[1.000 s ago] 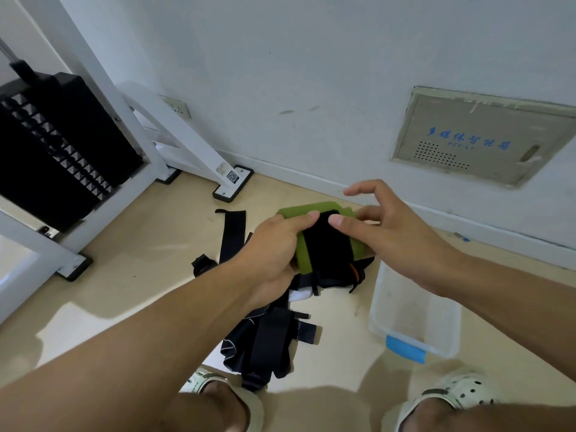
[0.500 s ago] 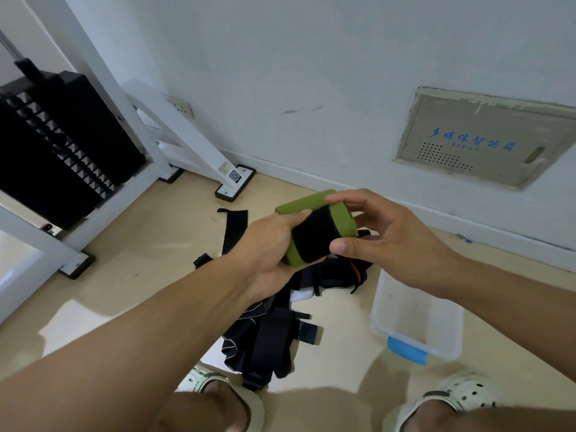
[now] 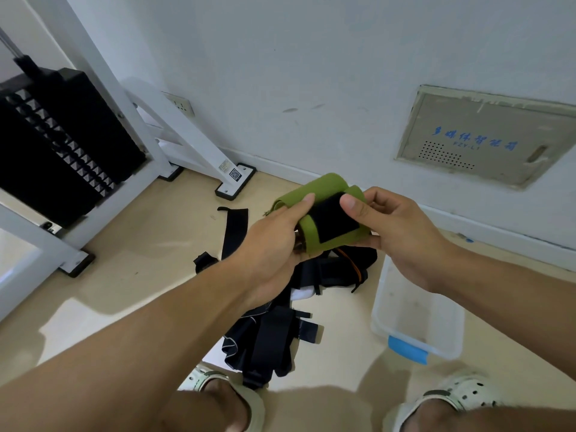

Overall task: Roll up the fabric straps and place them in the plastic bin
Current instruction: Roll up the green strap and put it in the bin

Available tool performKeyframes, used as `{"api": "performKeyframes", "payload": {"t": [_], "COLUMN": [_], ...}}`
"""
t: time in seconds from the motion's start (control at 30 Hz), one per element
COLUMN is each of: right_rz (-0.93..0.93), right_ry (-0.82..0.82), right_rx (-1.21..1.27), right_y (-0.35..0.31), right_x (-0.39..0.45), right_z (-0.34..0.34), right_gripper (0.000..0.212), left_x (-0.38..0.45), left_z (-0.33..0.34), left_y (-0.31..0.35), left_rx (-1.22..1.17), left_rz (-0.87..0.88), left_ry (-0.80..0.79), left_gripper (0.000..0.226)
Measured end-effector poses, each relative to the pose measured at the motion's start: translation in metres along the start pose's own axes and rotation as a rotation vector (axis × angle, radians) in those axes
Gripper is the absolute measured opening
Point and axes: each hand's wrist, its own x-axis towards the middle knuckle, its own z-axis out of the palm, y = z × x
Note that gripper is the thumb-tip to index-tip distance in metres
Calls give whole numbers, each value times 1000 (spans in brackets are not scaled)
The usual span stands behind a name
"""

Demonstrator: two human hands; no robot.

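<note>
Both hands on green strap roll point(image 3: 324, 213), mid-frame.
Left hand point(image 3: 274, 244) and right hand point(image 3: 402, 235) grip it (thumbs on top); black strap pile point(image 3: 274, 332) lower centre, plastic bin point(image 3: 417, 310) lower right, beige floor point(image 3: 140, 275), white frame point(image 3: 131, 98) upper left.

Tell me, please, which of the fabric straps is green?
The green strap, rolled and held in both hands; the others, a black strap and black pile, lie on the floor.

Pale white painted wall point(image 3: 311, 73) carried a beige metal panel point(image 3: 486, 138) at two o'clock; white steel frame point(image 3: 131, 120) stood at ten o'clock on beige floor point(image 3: 140, 260).
</note>
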Motion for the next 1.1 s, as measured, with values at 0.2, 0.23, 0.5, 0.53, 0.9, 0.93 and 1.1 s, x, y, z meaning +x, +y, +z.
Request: {"api": "performKeyframes", "payload": {"t": [0.2,0.23,0.5,0.53,0.9,0.93,1.1], "right_rz": [112,129,215,207,52,52,70], "right_ry": [33,39,69,50,-101,-84,-34], "right_rx": [25,8,-143,-162,-141,-126,-80], "right_y": [-3,-3,3,4,6,7,14], "right_x": [1,2,-1,-2,-11,-11,-9], "right_z": [1,1,-2,-3,-4,-2,8], "right_gripper": [50,52,61,56,49,54,74], "left_x": [0,-1,6,7,17,17,15], "left_z": [-2,-2,-6,-6,-11,-11,-10], "left_y": [-1,-1,-11,-10,-14,-14,-13], "left_rx": [131,159,391,433,636,643,599], "left_rz": [60,81,211,236,308,325,332], "left_ry": [-126,-137,-30,5,118,127,211], "left_gripper": [35,34,31,35,31,29,43]}}
